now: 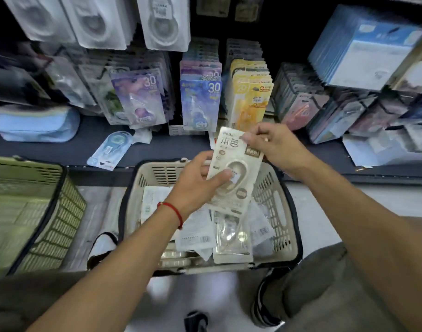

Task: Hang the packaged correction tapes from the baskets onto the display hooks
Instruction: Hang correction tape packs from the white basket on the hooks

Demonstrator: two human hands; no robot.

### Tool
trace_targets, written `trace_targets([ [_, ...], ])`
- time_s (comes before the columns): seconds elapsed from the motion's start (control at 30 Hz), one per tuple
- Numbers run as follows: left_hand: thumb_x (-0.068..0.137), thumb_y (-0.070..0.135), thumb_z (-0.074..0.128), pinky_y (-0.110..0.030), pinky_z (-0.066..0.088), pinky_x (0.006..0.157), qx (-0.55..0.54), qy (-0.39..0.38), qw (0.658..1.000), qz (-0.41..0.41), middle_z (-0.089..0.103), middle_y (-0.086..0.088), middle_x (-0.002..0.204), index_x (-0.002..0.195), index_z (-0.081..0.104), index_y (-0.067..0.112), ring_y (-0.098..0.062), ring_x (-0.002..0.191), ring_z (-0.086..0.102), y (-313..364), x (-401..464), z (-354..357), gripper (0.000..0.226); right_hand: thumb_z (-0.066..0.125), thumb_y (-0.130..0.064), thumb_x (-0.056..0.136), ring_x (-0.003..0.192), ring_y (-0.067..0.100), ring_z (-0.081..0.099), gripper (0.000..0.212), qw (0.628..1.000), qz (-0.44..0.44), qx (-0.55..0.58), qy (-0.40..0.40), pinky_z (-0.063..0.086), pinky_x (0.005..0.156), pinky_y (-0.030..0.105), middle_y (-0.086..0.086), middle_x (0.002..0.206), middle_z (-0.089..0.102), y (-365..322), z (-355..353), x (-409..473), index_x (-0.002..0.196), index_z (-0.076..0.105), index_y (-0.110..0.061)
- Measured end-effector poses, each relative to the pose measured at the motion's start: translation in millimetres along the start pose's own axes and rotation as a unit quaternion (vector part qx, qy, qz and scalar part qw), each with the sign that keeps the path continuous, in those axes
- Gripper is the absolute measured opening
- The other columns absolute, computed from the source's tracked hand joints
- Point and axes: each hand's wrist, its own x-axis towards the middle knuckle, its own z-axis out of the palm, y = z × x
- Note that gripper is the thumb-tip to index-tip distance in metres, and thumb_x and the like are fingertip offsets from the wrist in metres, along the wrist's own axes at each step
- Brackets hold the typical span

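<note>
Clearly the cream correction tape pack (pixel 233 168) is light, stiff card; left hand (pixel 200 180) grips its middle, right hand (pixel 274 144) pinches its top corner, best near the hang hole

baskets: 2, beige (pixel 283 212) + green (pixel 61 212) | hands: 2 (pixel 195 180) (pixel 274 147) | cream pkg held: 1 (pixel 236 164) | loose pkg on shelf: 1 (pixel 109 149)

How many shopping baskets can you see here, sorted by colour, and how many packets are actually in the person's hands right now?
Beige baskets: 1, the beige basket under the hands.
Green baskets: 1, the green basket at the left edge.
Packets in hand: 1, the cream packet, gripped by the left hand and pinched at its top by the right hand.
Total: 3
</note>
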Motion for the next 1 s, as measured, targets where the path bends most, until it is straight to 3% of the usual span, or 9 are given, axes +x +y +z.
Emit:
trace_targets([
  [0.07, 0.093, 0.024, 0.079, -0.023, 0.060, 0.069, 0.038, 0.053, 0.998, -0.014, 0.080, 0.004, 0.102, 0.116, 0.062, 0.030, -0.010, 0.089, 0.077, -2, -7, -14, 0.029, 0.056, -0.037, 0.108, 0.063, 0.018, 0.071, 0.043, 0.992, 0.119, 0.044, 0.008, 0.054, 0.052, 0.029, 0.007, 0.085, 0.078, 12, 20, -5, 0.104, 0.071, 0.003],
  [0.17, 0.097, 0.023, 0.073, -0.036, 0.060, 0.078, 0.091, 0.102, 0.988, -0.066, 0.075, 0.004, 0.107, 0.114, 0.056, 0.029, -0.018, 0.097, 0.074, -5, -19, -53, 0.025, 0.052, -0.058, 0.103, 0.057, 0.020, 0.072, 0.050, 0.928, 0.241, -0.269, -0.089, 0.054, 0.052, 0.029, 0.007, 0.083, 0.077, 39, 38, -26, 0.090, 0.067, -0.013],
  [0.23, 0.098, 0.027, 0.072, -0.048, 0.061, 0.083, 0.102, 0.100, 0.985, -0.101, 0.075, 0.002, 0.109, 0.113, 0.055, 0.030, -0.023, 0.098, 0.075, -2, -28, -82, 0.023, 0.048, -0.079, 0.093, 0.063, 0.016, 0.068, 0.059, 0.847, 0.252, -0.437, -0.169, 0.049, 0.061, 0.029, -0.002, 0.080, 0.068, 59, 53, -47, 0.081, 0.057, -0.022],
  [0.37, 0.099, 0.024, 0.071, -0.063, 0.057, 0.094, 0.114, 0.067, 0.984, -0.120, 0.076, -0.005, 0.108, 0.113, 0.054, 0.027, -0.036, 0.103, 0.074, 14, -33, -109, 0.023, 0.045, -0.096, 0.078, 0.082, 0.021, 0.058, 0.079, 0.819, 0.233, -0.497, -0.169, 0.041, 0.068, 0.034, -0.002, 0.093, 0.061, 80, 88, -71, 0.097, 0.054, -0.020],
  [0.47, 0.097, 0.022, 0.073, -0.059, 0.058, 0.094, 0.104, 0.053, 0.986, -0.123, 0.075, -0.001, 0.108, 0.113, 0.055, 0.025, -0.028, 0.101, 0.075, 17, -28, -103, 0.024, 0.057, -0.079, 0.087, 0.101, 0.029, 0.065, 0.082, 0.852, 0.237, -0.454, -0.110, 0.042, 0.073, 0.035, 0.007, 0.116, 0.067, 79, 92, -72, 0.132, 0.049, -0.011],
  [0.67, 0.097, 0.021, 0.073, -0.040, 0.060, 0.076, 0.094, 0.054, 0.985, -0.137, 0.074, 0.002, 0.105, 0.109, 0.054, 0.030, -0.023, 0.098, 0.072, 2, -7, -79, 0.024, 0.075, -0.043, 0.092, 0.082, 0.024, 0.066, 0.056, 0.920, 0.251, -0.298, -0.036, 0.052, 0.060, 0.034, 0.005, 0.101, 0.065, 67, 56, -53, 0.131, 0.046, -0.015],
  [0.8, 0.097, 0.019, 0.071, -0.033, 0.060, 0.077, 0.068, 0.067, 0.987, -0.129, 0.074, 0.008, 0.107, 0.116, 0.056, 0.031, -0.017, 0.097, 0.072, 13, 18, -62, 0.027, 0.072, -0.038, 0.095, 0.095, 0.031, 0.066, 0.047, 0.918, 0.257, -0.301, 0.018, 0.057, 0.077, 0.041, 0.008, 0.109, 0.067, 55, 42, -41, 0.130, 0.048, -0.017],
  [0.9, 0.099, 0.013, 0.066, -0.016, 0.052, 0.059, 0.029, 0.091, 0.990, -0.099, 0.073, 0.016, 0.109, 0.123, 0.056, 0.033, -0.005, 0.092, 0.068, 18, 28, -45, 0.033, 0.078, -0.030, 0.095, 0.094, 0.027, 0.071, 0.043, 0.960, 0.259, -0.018, 0.104, 0.057, 0.070, 0.040, 0.001, 0.105, 0.072, 37, 33, -32, 0.127, 0.054, -0.017],
  [1.0, 0.102, 0.027, 0.064, -0.020, 0.052, 0.064, -0.039, 0.079, 0.990, -0.107, 0.073, 0.017, 0.104, 0.126, 0.056, 0.037, 0.000, 0.087, 0.071, 20, 30, -30, 0.028, 0.078, -0.030, 0.095, 0.104, 0.031, 0.076, 0.038, 0.944, 0.240, 0.205, 0.095, 0.063, 0.088, 0.049, 0.003, 0.110, 0.079, 17, 46, -26, 0.127, 0.063, -0.017],
])
